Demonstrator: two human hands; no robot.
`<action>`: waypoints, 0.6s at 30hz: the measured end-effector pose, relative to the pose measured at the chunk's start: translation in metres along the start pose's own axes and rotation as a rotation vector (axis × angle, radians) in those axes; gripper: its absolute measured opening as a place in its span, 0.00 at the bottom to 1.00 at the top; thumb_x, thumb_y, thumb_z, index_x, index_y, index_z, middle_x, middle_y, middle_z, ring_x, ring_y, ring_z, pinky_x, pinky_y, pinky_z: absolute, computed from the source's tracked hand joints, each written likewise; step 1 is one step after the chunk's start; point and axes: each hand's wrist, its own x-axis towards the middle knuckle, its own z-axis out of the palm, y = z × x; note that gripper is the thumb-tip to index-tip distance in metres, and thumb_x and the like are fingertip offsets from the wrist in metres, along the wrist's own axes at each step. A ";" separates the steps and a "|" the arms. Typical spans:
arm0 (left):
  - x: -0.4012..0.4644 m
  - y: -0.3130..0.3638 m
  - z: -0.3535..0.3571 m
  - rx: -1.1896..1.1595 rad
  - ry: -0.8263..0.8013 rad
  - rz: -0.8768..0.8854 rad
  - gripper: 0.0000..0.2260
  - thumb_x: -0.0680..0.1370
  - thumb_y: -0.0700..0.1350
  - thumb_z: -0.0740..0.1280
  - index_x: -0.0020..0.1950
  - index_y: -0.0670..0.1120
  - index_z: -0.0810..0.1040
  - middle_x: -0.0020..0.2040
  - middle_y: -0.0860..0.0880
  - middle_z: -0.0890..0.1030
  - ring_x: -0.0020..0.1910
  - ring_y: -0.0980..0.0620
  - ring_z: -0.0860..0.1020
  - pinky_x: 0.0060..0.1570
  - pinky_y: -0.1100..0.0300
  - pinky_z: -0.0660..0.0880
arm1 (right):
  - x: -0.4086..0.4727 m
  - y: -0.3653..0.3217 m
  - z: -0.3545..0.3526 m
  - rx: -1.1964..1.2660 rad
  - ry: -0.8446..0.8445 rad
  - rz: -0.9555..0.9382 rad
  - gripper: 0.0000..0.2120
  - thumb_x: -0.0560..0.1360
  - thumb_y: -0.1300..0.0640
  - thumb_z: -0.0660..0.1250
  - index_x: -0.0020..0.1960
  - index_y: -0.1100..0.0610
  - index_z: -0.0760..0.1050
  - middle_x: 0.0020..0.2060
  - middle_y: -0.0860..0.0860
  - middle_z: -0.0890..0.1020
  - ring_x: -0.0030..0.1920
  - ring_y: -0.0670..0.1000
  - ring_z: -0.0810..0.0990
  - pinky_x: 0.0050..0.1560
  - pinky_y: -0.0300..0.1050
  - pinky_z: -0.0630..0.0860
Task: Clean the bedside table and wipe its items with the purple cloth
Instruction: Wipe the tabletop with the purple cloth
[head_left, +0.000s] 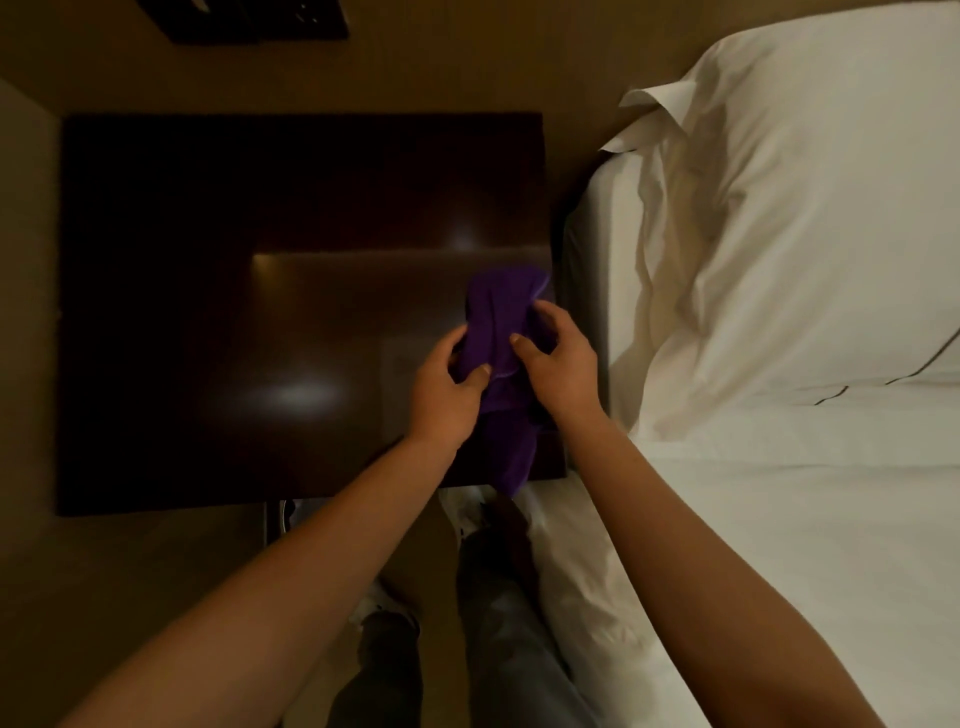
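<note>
Both hands pinch the cloth (498, 332) above the table's (208, 312) near right corner: left hand (447, 389), right hand (558, 364), likely bunching it into a wiping pad.

Left hand (447, 387), right hand (556, 364); both clenched

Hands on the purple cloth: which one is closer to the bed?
The right hand, pinching the purple cloth on the side by the white bed. The left hand grips the cloth's opposite side, over the dark wooden bedside table.
</note>
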 end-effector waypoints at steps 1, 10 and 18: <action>-0.001 -0.002 0.000 0.030 0.005 0.020 0.25 0.79 0.38 0.69 0.74 0.52 0.70 0.65 0.52 0.78 0.63 0.54 0.77 0.59 0.58 0.79 | -0.001 0.000 0.003 -0.061 0.029 -0.016 0.25 0.78 0.52 0.73 0.73 0.49 0.72 0.66 0.48 0.79 0.64 0.47 0.78 0.57 0.38 0.72; 0.010 -0.018 -0.019 0.870 0.038 0.324 0.31 0.77 0.49 0.73 0.77 0.54 0.64 0.64 0.44 0.71 0.62 0.44 0.72 0.55 0.50 0.76 | -0.012 0.000 0.011 -0.460 0.126 -0.048 0.23 0.75 0.45 0.73 0.66 0.52 0.76 0.63 0.54 0.75 0.63 0.57 0.75 0.59 0.56 0.78; 0.017 -0.018 -0.020 0.836 -0.033 0.309 0.29 0.78 0.51 0.71 0.76 0.53 0.66 0.63 0.45 0.72 0.59 0.44 0.76 0.48 0.52 0.77 | -0.015 -0.008 0.009 -0.516 0.093 -0.025 0.22 0.78 0.44 0.70 0.67 0.54 0.76 0.65 0.55 0.74 0.64 0.57 0.74 0.60 0.55 0.76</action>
